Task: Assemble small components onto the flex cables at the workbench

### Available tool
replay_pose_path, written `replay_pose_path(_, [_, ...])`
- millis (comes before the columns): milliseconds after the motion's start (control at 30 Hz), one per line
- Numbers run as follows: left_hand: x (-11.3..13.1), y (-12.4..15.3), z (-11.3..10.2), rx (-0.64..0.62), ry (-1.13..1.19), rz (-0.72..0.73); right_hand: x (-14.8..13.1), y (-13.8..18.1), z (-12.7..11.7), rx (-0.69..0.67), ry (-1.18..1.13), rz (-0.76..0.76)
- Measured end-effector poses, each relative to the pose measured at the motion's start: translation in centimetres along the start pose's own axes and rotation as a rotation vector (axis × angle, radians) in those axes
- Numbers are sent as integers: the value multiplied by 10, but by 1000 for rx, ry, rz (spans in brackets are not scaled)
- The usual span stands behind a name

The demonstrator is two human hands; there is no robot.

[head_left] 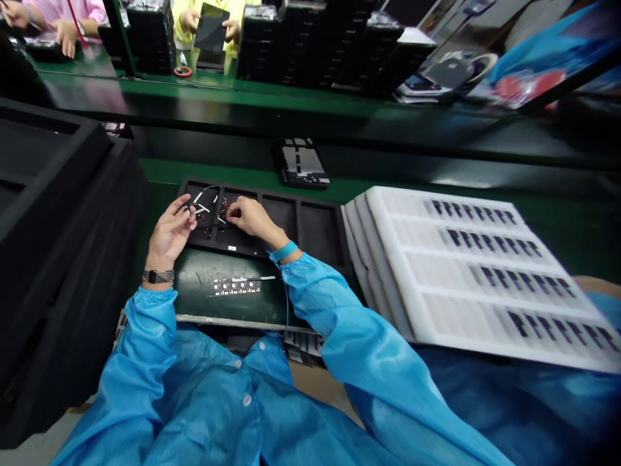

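Observation:
My left hand is raised over the left end of a black compartment tray, its fingers closed round a small, thin dark piece too fine to name. Thin white strips lie beside its fingertips in the leftmost compartment. My right hand reaches into the second compartment, thumb and fingers pinched among tiny dark and red parts. Whatever is between those fingertips is hidden. On the green bench in front of the tray rests a strip of small white-marked components. A blue band circles my right wrist.
White foam trays holding rows of black parts are stacked at the right. Black trays stand high at the left. A black slab with grey patches lies behind the compartment tray. Across the bench, co-workers' hands work beside stacked dark devices.

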State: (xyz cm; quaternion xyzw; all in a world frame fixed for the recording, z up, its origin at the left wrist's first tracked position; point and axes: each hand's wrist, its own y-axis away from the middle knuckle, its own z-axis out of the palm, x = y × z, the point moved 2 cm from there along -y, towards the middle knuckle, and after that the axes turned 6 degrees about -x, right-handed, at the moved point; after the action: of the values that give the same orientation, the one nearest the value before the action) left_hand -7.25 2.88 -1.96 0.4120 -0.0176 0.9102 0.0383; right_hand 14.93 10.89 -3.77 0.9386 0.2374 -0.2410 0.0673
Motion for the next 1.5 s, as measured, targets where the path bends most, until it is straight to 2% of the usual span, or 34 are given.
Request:
replay_pose_path(267, [3,3,3,46,23,19,10,35,-7,351,-452,-47])
replay_pose_path(367, [3,3,3,52,47,10,11,41,-2,400,-535,-97])
replay_pose_path(567, [4,3,-1,4,72,34,4,53,3,460,-609,-65])
replay_pose_path(767, [-4,3,8,2,-52,42,-6,63,-1,434,-635,-96])
replay_pose_path(1033, [-26,5,27,1,-343,-18,-20,70,0,278,-657,-78])
replay_pose_path(1300, [-36,7,29,81,-476,-46,-24,70,5,152,-733,-89])
replay_pose_path(1500, [-37,7,28,79,-511,-25,-25,71,5,142,-770,-86])
